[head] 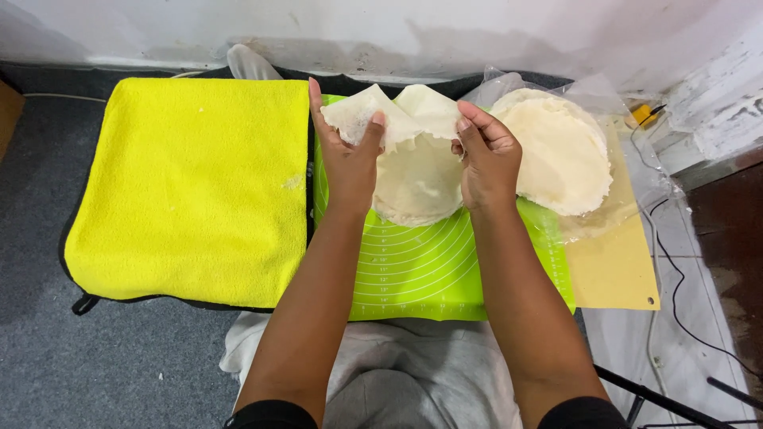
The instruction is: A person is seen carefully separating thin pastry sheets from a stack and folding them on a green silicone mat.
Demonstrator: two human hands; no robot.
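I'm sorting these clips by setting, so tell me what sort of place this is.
Probably a makeshift food-prep spot on a carpeted floor at home: a green baking mat, a stack of thin wrappers on plastic, and a yellow towel laid against the wall.

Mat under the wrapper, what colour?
Lime green mat with pale ring markings, head view.

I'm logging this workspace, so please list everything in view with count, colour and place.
thin round wrapper sheet: one, pale cream, held over the mat, top edges peeled up
green silicone mat: one, centre
stack of wrappers: one, cream, right of the mat on clear plastic
yellow towel: one, left
tan board: one, right, under the plastic
cables: several, black and white, far right
left hand: pinching the sheet's left flap
right hand: pinching its right flap
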